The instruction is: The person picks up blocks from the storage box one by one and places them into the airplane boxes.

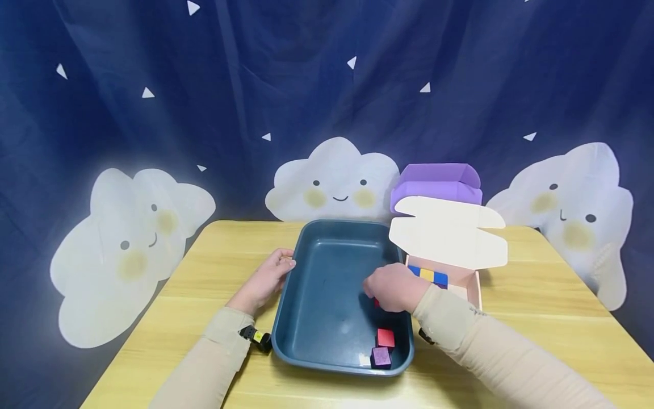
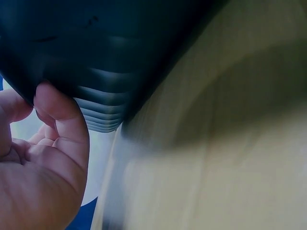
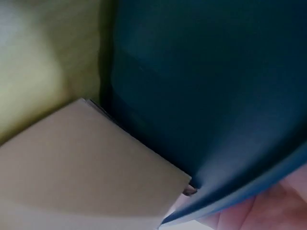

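A dark blue plastic tub stands on the table. My left hand grips its left rim, with thumb and fingers pinching the edge in the left wrist view. Over the tub's right side, my right hand reaches in with curled fingers around a red block. Most of that block is hidden under the hand. Another red block and a purple block touch in the tub's near right corner. The right wrist view shows mainly the tub's outer wall, with part of my right hand beyond the rim.
Against the tub's right side stands an open pale pink box with its white lid raised. Blue blocks and a yellow block lie inside. Behind it is an open purple box. A dark blue cloud-patterned curtain hangs behind.
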`<state>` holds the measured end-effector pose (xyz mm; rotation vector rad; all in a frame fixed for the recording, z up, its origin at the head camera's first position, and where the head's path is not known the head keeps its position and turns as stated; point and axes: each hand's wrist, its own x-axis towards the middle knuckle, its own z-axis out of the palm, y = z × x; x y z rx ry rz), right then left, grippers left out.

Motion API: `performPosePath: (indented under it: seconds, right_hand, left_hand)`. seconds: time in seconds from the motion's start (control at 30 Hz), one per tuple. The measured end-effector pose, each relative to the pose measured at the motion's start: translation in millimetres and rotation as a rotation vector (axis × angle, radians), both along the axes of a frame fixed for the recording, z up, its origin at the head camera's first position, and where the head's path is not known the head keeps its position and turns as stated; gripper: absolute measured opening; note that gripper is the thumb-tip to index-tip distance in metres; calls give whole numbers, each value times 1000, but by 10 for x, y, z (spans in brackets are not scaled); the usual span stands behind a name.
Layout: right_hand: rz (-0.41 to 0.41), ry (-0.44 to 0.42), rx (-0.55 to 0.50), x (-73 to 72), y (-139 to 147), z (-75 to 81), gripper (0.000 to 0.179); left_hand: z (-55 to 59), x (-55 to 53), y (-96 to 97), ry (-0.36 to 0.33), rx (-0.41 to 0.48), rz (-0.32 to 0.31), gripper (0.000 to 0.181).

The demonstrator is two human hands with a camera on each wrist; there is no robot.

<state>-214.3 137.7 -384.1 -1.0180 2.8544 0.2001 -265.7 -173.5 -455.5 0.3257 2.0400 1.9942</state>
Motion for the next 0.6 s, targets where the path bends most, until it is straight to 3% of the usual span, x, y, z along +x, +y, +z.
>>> performPosePath:
  seconds: [0.23,0.33,0.4,0.6]
  right_hand:
    - [157,-2,-227,-4,209,188,14]
    - [182,-1,-320,-26,381,292,21]
    - [164,19,-373,-38,513,346,22]
    - [-15,28,-423,-42,939,387,28]
  left_hand:
    - [1,-5,11,-14,12,11,28]
    - [8,-2,13,-13,7,18,27]
    - [18,2,12,-11,-1,20,28]
    - [25,17,8,-12,-10,22,26]
